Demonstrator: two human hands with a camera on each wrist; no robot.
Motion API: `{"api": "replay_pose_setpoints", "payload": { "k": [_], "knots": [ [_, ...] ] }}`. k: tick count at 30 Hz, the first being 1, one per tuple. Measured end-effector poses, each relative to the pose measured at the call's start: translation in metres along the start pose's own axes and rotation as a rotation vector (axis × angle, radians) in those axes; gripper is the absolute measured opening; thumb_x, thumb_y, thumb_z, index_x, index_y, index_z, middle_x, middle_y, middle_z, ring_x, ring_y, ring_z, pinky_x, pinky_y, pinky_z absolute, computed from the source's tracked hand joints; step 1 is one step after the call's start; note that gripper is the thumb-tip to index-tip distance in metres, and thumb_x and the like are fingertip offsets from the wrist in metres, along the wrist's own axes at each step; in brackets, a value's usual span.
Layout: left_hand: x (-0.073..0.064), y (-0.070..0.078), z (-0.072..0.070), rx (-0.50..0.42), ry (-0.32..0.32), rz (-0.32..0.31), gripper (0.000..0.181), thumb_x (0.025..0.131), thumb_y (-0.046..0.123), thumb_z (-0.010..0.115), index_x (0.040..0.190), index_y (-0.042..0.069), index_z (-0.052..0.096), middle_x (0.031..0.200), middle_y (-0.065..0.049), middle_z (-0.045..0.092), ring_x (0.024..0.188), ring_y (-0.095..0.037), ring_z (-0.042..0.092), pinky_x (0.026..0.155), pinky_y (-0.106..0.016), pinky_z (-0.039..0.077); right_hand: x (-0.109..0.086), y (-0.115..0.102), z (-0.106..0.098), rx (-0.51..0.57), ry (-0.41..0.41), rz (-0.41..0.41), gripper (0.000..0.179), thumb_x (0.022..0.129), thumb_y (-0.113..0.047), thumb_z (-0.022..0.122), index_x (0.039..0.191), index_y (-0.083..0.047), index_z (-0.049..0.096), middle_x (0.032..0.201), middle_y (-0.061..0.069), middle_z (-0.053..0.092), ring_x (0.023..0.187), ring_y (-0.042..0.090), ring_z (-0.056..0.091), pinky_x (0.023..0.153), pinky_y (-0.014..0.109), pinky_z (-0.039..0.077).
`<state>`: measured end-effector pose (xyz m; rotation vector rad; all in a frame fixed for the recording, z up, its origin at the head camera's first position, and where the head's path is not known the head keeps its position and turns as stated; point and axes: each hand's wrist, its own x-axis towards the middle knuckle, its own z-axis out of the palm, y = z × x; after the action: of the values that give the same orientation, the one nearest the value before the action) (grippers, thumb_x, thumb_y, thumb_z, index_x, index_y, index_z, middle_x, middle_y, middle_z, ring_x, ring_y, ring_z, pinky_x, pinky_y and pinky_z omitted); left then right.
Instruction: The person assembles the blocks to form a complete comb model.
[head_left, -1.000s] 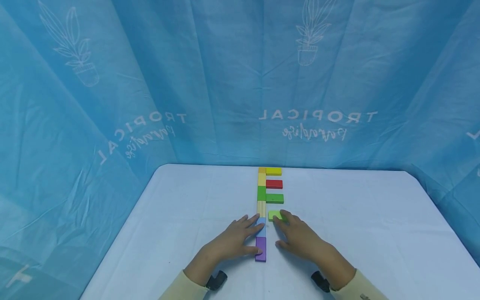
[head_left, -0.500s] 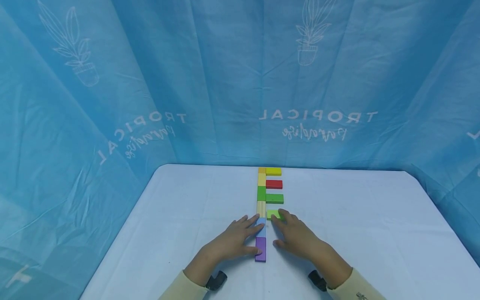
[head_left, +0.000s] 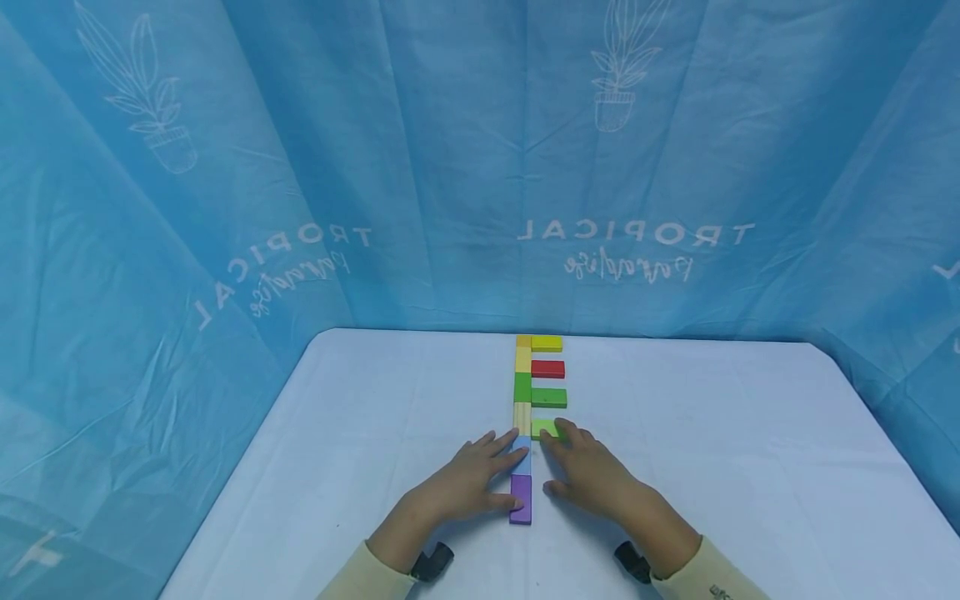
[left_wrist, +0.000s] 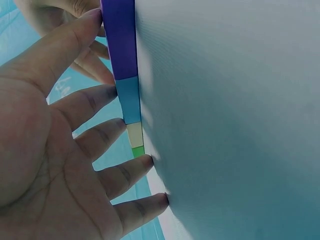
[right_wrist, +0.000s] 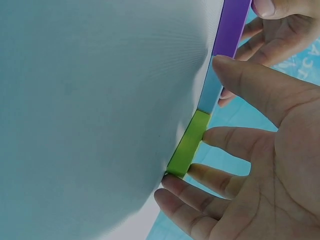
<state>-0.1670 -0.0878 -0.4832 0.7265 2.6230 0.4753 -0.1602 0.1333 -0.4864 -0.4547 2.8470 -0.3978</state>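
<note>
Coloured wooden blocks lie end to end in a column on the white table. My left hand [head_left: 478, 473] rests on its near part with fingers spread, the thumb on the purple block [head_left: 522, 486] and fingertips at the light blue block [head_left: 522, 465] and plain wood block [head_left: 522, 417]. To the column's right, the fingertips of my right hand [head_left: 592, 479] touch a lime green block [head_left: 539, 428], whose left end meets the column. In the right wrist view, extended fingers lie along the side and far end of that lime block [right_wrist: 187, 145].
Farther up, the column has green [head_left: 522, 387], pale yellow [head_left: 523, 359] and orange [head_left: 523, 340] blocks. Green [head_left: 549, 398], red [head_left: 548, 369] and yellow [head_left: 547, 343] blocks jut rightward from it. A blue printed curtain [head_left: 450, 167] hangs behind the white tabletop [head_left: 712, 442].
My right hand has slid the lime green block a little to the left, closing the gap to the column. The left hand has stayed in place.
</note>
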Motion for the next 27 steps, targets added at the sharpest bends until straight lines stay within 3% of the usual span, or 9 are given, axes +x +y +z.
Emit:
{"api": "replay_pose_setpoints", "payload": {
  "k": [27],
  "knots": [
    [0.0011,-0.0008,0.0019,-0.017,0.01,-0.005,0.073,0.091,0.057,0.068,0.155,0.037,0.039,0.17,0.011,0.019,0.158,-0.028,0.02,0.126,-0.058,0.022,-0.0008,0.0017,0.0018,0.0,0.011,-0.012,0.081,0.085,-0.044,0.08,0.155,-0.025,0.043,0.165,0.012,0.03,0.146,0.039,0.042,0.111,0.058,0.046]
  ]
}}
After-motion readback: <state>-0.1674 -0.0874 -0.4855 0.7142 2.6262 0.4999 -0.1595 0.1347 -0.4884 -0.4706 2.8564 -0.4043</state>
